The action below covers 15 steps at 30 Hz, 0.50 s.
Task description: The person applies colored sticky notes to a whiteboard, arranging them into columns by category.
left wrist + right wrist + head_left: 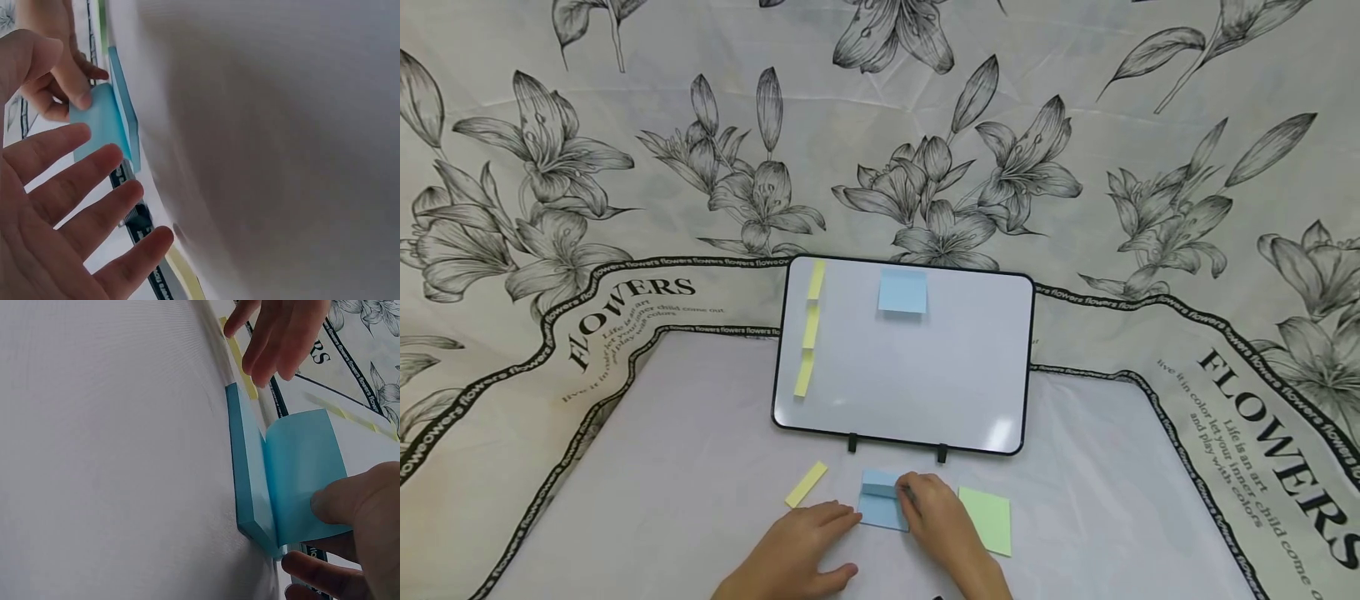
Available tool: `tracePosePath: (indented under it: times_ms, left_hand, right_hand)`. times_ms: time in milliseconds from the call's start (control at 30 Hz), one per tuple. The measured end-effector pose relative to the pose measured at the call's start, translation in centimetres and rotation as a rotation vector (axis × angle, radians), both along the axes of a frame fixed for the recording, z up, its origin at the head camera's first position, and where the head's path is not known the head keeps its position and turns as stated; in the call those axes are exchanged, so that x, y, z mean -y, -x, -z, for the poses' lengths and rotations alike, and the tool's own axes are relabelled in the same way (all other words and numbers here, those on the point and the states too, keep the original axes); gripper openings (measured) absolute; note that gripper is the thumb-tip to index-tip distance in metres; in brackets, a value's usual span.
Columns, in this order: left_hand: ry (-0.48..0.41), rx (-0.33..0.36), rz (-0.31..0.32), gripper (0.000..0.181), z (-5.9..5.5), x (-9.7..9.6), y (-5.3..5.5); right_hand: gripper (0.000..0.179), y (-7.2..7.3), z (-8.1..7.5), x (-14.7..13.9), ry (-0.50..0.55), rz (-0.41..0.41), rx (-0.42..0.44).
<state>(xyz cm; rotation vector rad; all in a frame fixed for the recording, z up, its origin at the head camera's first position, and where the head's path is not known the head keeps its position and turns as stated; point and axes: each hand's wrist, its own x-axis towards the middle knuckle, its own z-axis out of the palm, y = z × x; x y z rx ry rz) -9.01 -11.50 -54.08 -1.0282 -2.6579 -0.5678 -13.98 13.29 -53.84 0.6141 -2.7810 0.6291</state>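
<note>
A pad of blue sticky notes (880, 512) lies on the table before the whiteboard (917, 375). My right hand (938, 512) pinches its top sheet (303, 456) between thumb and fingers. That sheet is curled up from the pad, still meeting it along one edge in the right wrist view. My left hand (801, 546) is at the pad's left side, fingers spread and straight, fingertips close to the pad's edge. In the left wrist view its palm (44, 219) shows with nothing in it.
On the whiteboard are a blue note (902, 292) near the top and a column of yellow strips (812, 325) down the left. A narrow yellow pad (806, 484) lies left of the blue pad, a green pad (992, 521) to the right. Black feet (852, 443) support the board.
</note>
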Motion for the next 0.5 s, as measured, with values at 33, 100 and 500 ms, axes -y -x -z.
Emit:
tracePosePath:
  times_ms: [33,100,500]
  left_hand:
    - [0.004,0.001,0.011,0.050,0.0,-0.2,0.1]
    - [0.013,-0.005,0.032,0.050,0.1,-0.5,0.3]
    - [0.077,-0.024,0.051,0.051,0.8,-2.0,1.1]
  right_hand:
    - [0.007,0.1,0.0,0.0,0.000,0.004,0.002]
    - [0.007,0.2,-0.1,0.0,0.003,0.006,-0.002]
    - [0.006,1.2,-0.7,-0.1,0.025,-0.014,0.019]
